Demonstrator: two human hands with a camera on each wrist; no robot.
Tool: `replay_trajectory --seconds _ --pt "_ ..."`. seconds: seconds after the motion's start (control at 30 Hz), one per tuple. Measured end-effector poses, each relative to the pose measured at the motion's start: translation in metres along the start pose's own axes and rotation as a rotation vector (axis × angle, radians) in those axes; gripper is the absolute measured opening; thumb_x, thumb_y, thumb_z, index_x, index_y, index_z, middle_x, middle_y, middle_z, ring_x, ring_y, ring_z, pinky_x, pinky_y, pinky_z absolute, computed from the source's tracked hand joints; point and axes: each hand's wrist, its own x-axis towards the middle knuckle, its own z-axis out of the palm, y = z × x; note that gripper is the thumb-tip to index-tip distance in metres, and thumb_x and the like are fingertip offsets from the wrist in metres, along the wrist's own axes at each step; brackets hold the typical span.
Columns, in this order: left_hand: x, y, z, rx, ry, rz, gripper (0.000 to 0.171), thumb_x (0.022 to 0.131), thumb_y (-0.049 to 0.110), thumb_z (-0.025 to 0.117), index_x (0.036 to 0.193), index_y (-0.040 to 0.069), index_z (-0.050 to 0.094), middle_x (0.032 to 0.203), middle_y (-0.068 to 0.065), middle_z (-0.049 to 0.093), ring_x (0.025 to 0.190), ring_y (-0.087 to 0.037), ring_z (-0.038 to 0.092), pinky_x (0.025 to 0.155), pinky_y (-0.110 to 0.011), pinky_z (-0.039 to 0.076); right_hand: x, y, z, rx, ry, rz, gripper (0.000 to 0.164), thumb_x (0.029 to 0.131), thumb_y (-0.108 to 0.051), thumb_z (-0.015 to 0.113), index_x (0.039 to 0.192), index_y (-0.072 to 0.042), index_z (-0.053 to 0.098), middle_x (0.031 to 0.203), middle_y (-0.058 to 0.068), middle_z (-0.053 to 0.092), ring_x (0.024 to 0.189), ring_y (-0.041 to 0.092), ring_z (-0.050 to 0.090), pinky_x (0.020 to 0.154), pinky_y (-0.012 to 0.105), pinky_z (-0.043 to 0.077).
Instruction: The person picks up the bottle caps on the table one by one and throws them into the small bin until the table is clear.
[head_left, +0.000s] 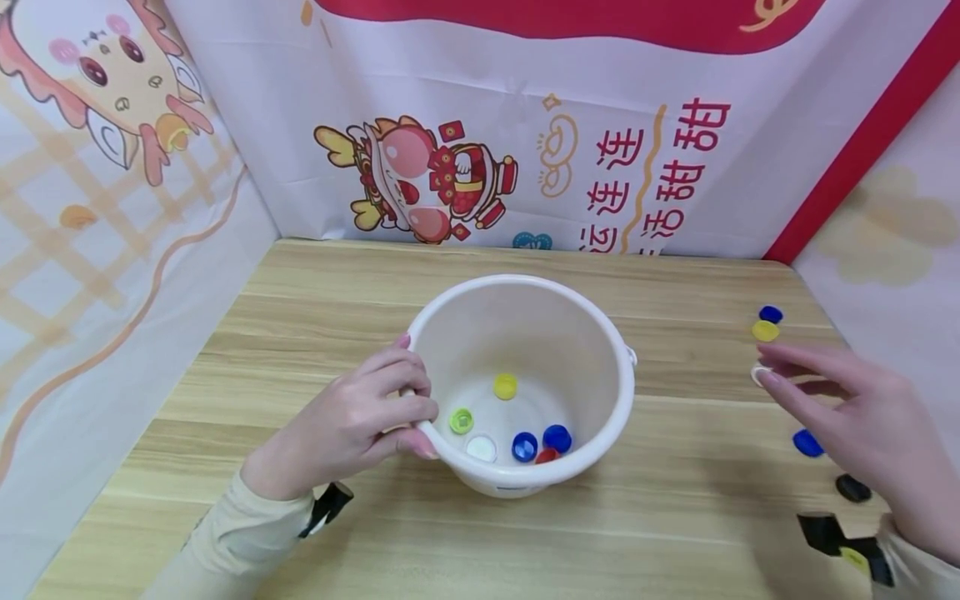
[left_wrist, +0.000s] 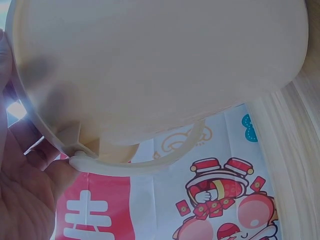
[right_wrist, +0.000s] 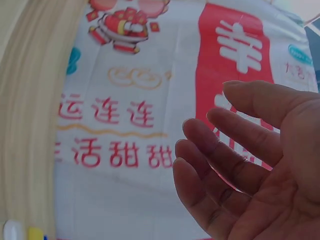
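Observation:
A white bucket (head_left: 517, 287) stands on the wooden table, its rim held on the left side by my left hand (head_left: 352, 412), fingers over the edge. The left wrist view shows the bucket's outer wall (left_wrist: 165, 65) and its handle. Inside lie several bottle caps: a yellow cap (head_left: 506, 386), a green cap (head_left: 461, 421), a white cap (head_left: 481, 449), a red one and two blue ones. My right hand (head_left: 862, 408) hovers above the table's right side, fingers loosely bent and apart, nothing between them. Near its fingertips in the head view is another white cap (head_left: 757, 376).
Along the table's right side lie a blue cap (head_left: 770, 314) and a yellow cap (head_left: 766, 331) close together, another blue cap (head_left: 807, 443) and a black cap (head_left: 853, 488). Printed cloth (head_left: 450, 75) hangs behind the table and at both sides.

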Motion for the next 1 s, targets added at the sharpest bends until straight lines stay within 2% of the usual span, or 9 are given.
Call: replay_trajectory --seconds 0.2,0.33,0.43,0.63,0.7,0.77,0.8,0.93,1.0 --pt "0.000 0.000 0.000 -0.001 0.003 0.006 0.042 0.095 0.049 0.053 0.090 0.011 0.071 0.096 -0.003 0.060 0.098 -0.021 0.055 0.110 -0.057 0.038 -0.016 0.032 -0.006 -0.060 -0.021 0.125 0.028 0.087 -0.007 0.077 0.114 -0.002 0.072 0.099 -0.037 0.053 0.082 -0.022 0.049 0.066 -0.004 0.043" --pt "0.000 0.001 0.000 -0.002 -0.001 -0.001 0.042 0.094 0.049 0.054 0.090 0.011 0.071 0.097 -0.003 0.060 0.098 -0.021 0.055 0.110 -0.057 0.038 -0.025 0.049 -0.009 -0.120 -0.066 0.211 0.031 0.092 -0.012 0.073 0.117 0.004 0.068 0.105 -0.003 0.069 0.083 -0.022 0.043 0.065 -0.005 0.039" --pt "0.001 0.001 0.000 -0.001 -0.003 -0.002 0.042 0.094 0.049 0.054 0.091 0.011 0.071 0.097 -0.003 0.060 0.098 -0.021 0.055 0.110 -0.057 0.038 -0.031 0.059 -0.010 -0.151 -0.095 0.269 0.034 0.096 -0.014 0.069 0.122 0.006 0.064 0.113 0.026 0.064 0.085 -0.022 0.039 0.064 -0.005 0.037" --pt "0.001 -0.001 0.001 -0.008 -0.001 0.006 0.041 0.095 0.049 0.053 0.090 0.012 0.070 0.096 -0.002 0.059 0.098 -0.020 0.055 0.110 -0.057 0.038 -0.041 0.075 -0.011 -0.165 -0.106 0.335 0.037 0.098 -0.015 0.065 0.127 0.008 0.060 0.115 0.031 0.061 0.084 -0.023 0.034 0.059 -0.003 0.038" --pt "0.001 -0.001 0.001 -0.010 -0.002 0.006 0.041 0.096 0.049 0.053 0.090 0.012 0.070 0.096 -0.001 0.059 0.098 -0.020 0.054 0.110 -0.057 0.038 -0.043 0.079 -0.011 -0.156 -0.096 0.337 0.036 0.098 -0.014 0.065 0.126 0.009 0.060 0.114 0.031 0.061 0.084 -0.024 0.034 0.058 -0.003 0.038" --pt "0.001 -0.001 0.001 -0.009 -0.004 0.006 0.041 0.096 0.049 0.052 0.090 0.012 0.070 0.096 -0.001 0.058 0.098 -0.020 0.054 0.110 -0.057 0.038 -0.045 0.084 -0.011 -0.146 -0.075 0.327 0.035 0.097 -0.013 0.067 0.124 0.009 0.061 0.105 0.012 0.067 0.083 -0.025 0.036 0.058 -0.003 0.039" --pt "0.001 -0.001 0.001 -0.009 -0.004 0.006 0.041 0.096 0.049 0.052 0.090 0.012 0.070 0.096 -0.001 0.058 0.098 -0.020 0.054 0.110 -0.057 0.038 -0.045 0.086 -0.011 -0.134 -0.066 0.320 0.035 0.096 -0.012 0.068 0.123 0.010 0.062 0.103 0.011 0.067 0.082 -0.025 0.037 0.058 -0.003 0.040" --pt "0.001 -0.002 0.001 -0.006 0.000 0.010 0.042 0.096 0.049 0.051 0.090 0.012 0.069 0.096 -0.002 0.058 0.098 -0.020 0.054 0.110 -0.058 0.038 -0.047 0.093 -0.011 -0.127 -0.046 0.317 0.035 0.094 -0.011 0.070 0.121 0.010 0.063 0.095 -0.028 0.052 0.079 -0.025 0.039 0.057 -0.002 0.041" --pt "0.001 -0.002 0.001 -0.005 0.003 0.013 0.042 0.096 0.049 0.051 0.089 0.012 0.069 0.095 -0.002 0.058 0.098 -0.020 0.054 0.109 -0.059 0.038 -0.047 0.095 -0.011 -0.132 -0.052 0.322 0.035 0.095 -0.011 0.069 0.121 0.011 0.063 0.093 -0.015 0.063 0.078 -0.025 0.039 0.056 -0.002 0.040"
